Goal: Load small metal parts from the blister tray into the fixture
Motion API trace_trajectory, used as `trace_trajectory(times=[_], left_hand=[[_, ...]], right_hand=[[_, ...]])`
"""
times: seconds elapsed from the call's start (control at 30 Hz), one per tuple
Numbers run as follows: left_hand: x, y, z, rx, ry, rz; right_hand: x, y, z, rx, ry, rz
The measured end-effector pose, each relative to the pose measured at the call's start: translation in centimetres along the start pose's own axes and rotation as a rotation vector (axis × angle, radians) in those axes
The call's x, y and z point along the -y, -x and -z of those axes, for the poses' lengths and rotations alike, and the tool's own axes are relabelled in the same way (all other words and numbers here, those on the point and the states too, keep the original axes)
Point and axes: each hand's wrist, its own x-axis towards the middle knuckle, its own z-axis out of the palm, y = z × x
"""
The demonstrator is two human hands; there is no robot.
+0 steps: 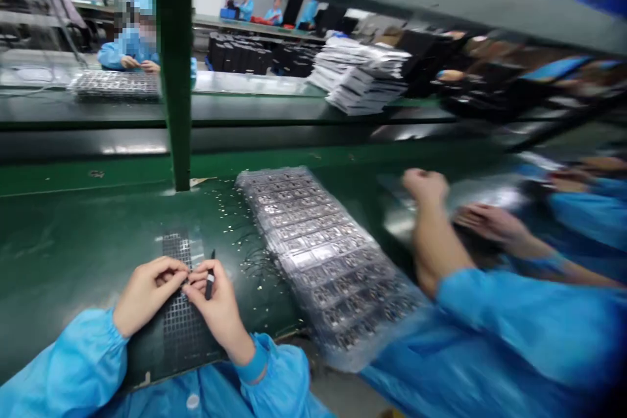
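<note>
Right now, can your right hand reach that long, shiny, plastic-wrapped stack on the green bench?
Probably yes. The right hand lies close to the plastic-wrapped stack, and only small scattered bits lie on the green bench between them. It's gripping a slim black tool, though.

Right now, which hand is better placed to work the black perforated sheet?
Probably the right hand: it grips a black pen-like tool over the black perforated sheet, while the left hand shows no tool.

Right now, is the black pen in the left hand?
No, the black pen is gripped in the right hand, beside the left hand, both above the black perforated sheet.
</note>
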Motion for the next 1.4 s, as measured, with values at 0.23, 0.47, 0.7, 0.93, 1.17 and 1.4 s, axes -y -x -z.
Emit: trace_trajectory(times=[0.23,0.47,0.7,0.93,1.17,1.4], left_hand=[[-0.3,-0.1,-0.1,0.002,0.083,0.062],[0.3,0.2,-0.1,0.014,0.076,0.021],[-0.1,0.4,-0.1,0.039,0.032,-0.043],[-0.5,0.4,-0.4,0.043,0.026,0.018],[0.0,0.2,-0.3,0.065,0.072,0.077],[0.3,0.0,0.4,0.128,0.199,0.176]], right_hand=[[-0.2,0.3,0.5,0.014,0.061,0.022],[-0.2,0.4,0.7,0.032,0.063,0.022],[0.1,0.3,1.0,0.056,0.027,0.002],[0.1,0.7,0.8,-0.013,0.127,0.095],[0.1,0.8,0.6,-0.011,0.213,0.161],[0.5,2.5,3.5,-0.091,0.023,-0.080]])
